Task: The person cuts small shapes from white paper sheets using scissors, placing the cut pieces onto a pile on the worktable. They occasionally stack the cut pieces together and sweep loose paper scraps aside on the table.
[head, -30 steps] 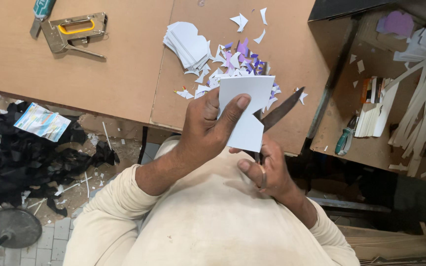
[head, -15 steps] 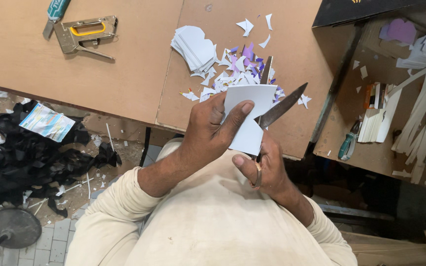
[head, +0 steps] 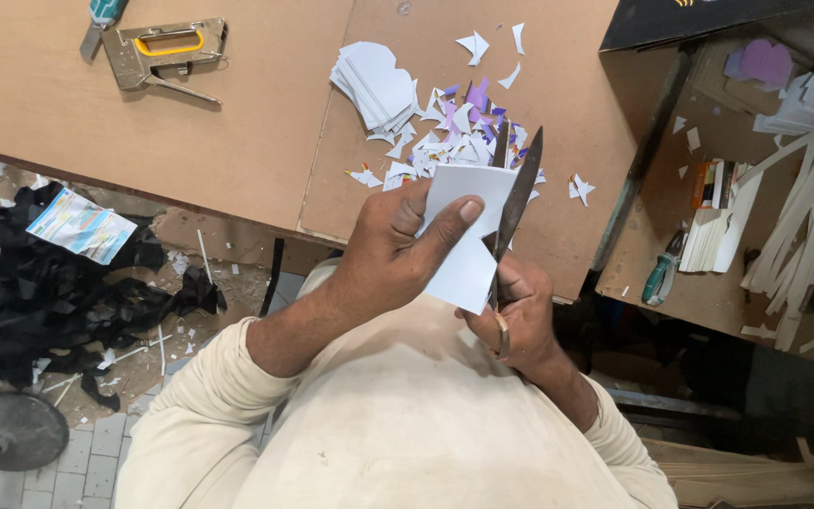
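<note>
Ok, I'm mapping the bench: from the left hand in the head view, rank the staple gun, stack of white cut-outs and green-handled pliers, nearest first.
From the left hand:
1. Stack of white cut-outs, just above it on the bench.
2. Green-handled pliers, off to the right on the lower shelf.
3. Staple gun, far upper left.

Even, soft overhead light on my desk (head: 237, 141), no glare. Floor below dimmer, far right corner dark. Sharp focus, slight wide-angle bend at edges.

1. A brown wooden table (head: 237, 123) is seen at the top.
2. A grey tiled floor (head: 96, 452) is seen below, covered by black scraps (head: 40, 302).
3. A lower wooden shelf (head: 708, 283) is placed at the right.
</note>
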The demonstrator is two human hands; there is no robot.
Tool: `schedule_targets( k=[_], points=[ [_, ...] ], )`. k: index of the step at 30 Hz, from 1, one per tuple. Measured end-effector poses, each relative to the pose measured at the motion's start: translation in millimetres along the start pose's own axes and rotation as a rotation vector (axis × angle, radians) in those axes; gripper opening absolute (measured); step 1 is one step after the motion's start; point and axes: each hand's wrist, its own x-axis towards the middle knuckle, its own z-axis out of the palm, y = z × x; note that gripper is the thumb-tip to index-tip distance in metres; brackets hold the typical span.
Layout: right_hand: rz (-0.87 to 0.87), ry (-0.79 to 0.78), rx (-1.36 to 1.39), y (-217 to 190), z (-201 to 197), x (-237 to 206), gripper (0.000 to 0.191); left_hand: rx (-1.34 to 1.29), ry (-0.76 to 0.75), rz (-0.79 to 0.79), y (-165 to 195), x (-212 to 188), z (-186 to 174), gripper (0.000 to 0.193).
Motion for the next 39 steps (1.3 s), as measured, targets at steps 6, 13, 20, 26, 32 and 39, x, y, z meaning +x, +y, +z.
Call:
schedule_targets(
  k=[6,13,20,26,32,39],
  points=[
    [0.064,-0.065,0.138,-3.2,-10.3,-1.3,0.039,0.061,-0.091,-0.106,-0.8,-2.6,-2.4,0.025],
    [0.121,-0.086,-0.053,1.4,-23.3,-15.2,0.036,-0.081,-0.156,-0.316,-7.0,-6.1,-10.6,0.026],
    [0.120,-0.122,0.082,10.8,-28.9,-17.1,0.038,-0.029,-0.192,-0.311,-17.5,-11.0,-3.9,0.030],
    [0.156,-0.135,-0.049,17.0,-41.6,-23.0,0.016,-0.152,-0.189,-0.509,-29.9,-13.4,-4.6,0.031],
    [0.110,-0.198,0.013,26.9,-65.7,-27.7,0.019,-0.187,-0.256,-0.508,-50.4,-14.8,12.9,0.032],
    [0.428,-0.005,0.066,54.3,-79.3,-52.9,0.015,-0.208,-0.190,-0.629,-58.3,-2.8,41.6,0.031]
  ],
)
